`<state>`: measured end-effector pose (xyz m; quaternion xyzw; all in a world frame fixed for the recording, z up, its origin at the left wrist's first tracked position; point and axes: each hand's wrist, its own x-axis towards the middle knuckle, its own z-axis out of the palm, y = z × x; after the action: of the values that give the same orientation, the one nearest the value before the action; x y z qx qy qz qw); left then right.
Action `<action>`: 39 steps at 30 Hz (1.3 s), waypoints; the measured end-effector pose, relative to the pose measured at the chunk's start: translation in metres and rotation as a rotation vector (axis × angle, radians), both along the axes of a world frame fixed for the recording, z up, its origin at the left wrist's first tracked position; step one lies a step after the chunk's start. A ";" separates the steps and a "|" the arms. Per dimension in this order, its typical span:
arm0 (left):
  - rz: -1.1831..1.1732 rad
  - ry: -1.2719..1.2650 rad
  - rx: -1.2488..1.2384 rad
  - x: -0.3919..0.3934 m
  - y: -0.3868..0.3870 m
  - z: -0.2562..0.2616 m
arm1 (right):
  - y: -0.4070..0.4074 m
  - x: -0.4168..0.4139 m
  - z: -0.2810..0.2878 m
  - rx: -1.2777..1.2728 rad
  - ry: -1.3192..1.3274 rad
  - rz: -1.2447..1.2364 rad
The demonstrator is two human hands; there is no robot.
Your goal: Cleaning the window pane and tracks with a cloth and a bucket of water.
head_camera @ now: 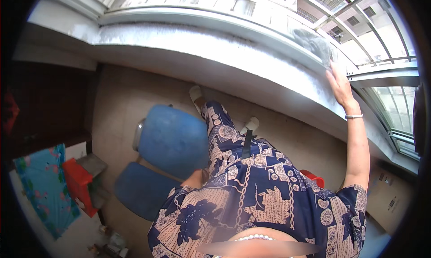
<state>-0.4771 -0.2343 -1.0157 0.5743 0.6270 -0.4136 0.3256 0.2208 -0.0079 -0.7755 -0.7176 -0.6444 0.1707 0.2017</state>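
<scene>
My right hand (340,84) is stretched out over the right part of the window sill (215,51), palm down. Its fingertips meet the end of a grey, crumpled patch (313,44) beside the window frame, perhaps a cloth; whether they grip it is unclear. A pale band circles that wrist. On my left side only part of the arm (193,180) shows, next to a blue chair backrest or seat (173,140); the left hand is out of view behind the clothing.
A second blue chair part (144,190) lies close on the left. Behind it are a red box-like object (79,187) and a turquoise patterned cloth (47,190). A cardboard box (389,199) stands at lower right, and metal window bars (363,29) rise beyond the sill.
</scene>
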 end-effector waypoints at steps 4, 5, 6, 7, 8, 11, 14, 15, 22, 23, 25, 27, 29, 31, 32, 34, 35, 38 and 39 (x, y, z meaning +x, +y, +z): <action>-0.229 0.041 -0.052 -0.045 0.022 0.036 | -0.070 0.015 -0.016 0.076 -0.091 -0.041; -0.285 0.056 -0.064 -0.062 0.031 0.049 | -0.089 0.015 -0.016 0.078 -0.128 -0.071; -0.346 0.074 -0.079 -0.086 0.044 0.064 | -0.107 0.018 -0.021 0.094 -0.121 -0.091; -0.404 0.092 -0.092 -0.109 0.059 0.081 | -0.120 0.022 -0.026 0.106 -0.113 -0.122; -0.468 0.120 -0.106 -0.145 0.088 0.114 | -0.135 0.026 -0.034 0.120 -0.048 -0.168; -0.565 0.130 -0.046 -0.128 0.180 0.097 | -0.111 0.048 -0.040 0.283 0.012 -0.187; 0.403 -0.329 0.090 -0.041 0.251 0.215 | -0.141 0.047 -0.053 0.259 0.049 -0.315; 0.292 -0.346 0.009 0.010 0.268 0.258 | -0.146 0.048 -0.055 0.284 0.044 -0.336; -0.684 -1.059 -0.357 0.324 0.341 0.439 | -0.123 0.060 -0.052 0.369 0.021 -0.420; -0.887 -1.195 -0.275 0.350 0.348 0.439 | -0.116 0.058 -0.051 0.373 0.012 -0.411; -1.010 -1.232 -0.190 0.401 0.358 0.429 | -0.114 0.054 -0.049 0.373 0.033 -0.423; -1.048 -1.254 -0.092 0.448 0.355 0.414 | -0.120 0.059 -0.050 0.363 0.044 -0.437; -1.159 -1.394 -0.023 0.474 0.363 0.396 | -0.114 0.059 -0.047 0.446 -0.057 -0.377; -1.019 -1.391 -0.074 0.500 0.359 0.407 | -0.119 0.056 -0.016 0.382 0.009 -0.359; -1.021 -1.384 0.019 0.509 0.360 0.402 | -0.117 0.056 -0.011 0.399 -0.041 -0.353; -0.944 -1.411 0.142 0.518 0.364 0.389 | -0.100 0.057 -0.006 0.409 -0.007 -0.338; -0.862 -1.373 0.180 0.516 0.364 0.388 | -0.094 0.055 -0.001 0.421 -0.010 -0.331; -0.994 -1.358 0.434 0.518 0.363 0.378 | -0.092 0.050 0.012 0.491 0.012 -0.279; -1.052 -1.409 0.543 0.519 0.356 0.376 | -0.100 0.049 0.015 0.681 -0.125 -0.304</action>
<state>0.0419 0.1213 -0.6399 0.9614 0.0171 0.0985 0.2562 0.2696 -0.1077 -0.7604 -0.7059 -0.5615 -0.1292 0.4120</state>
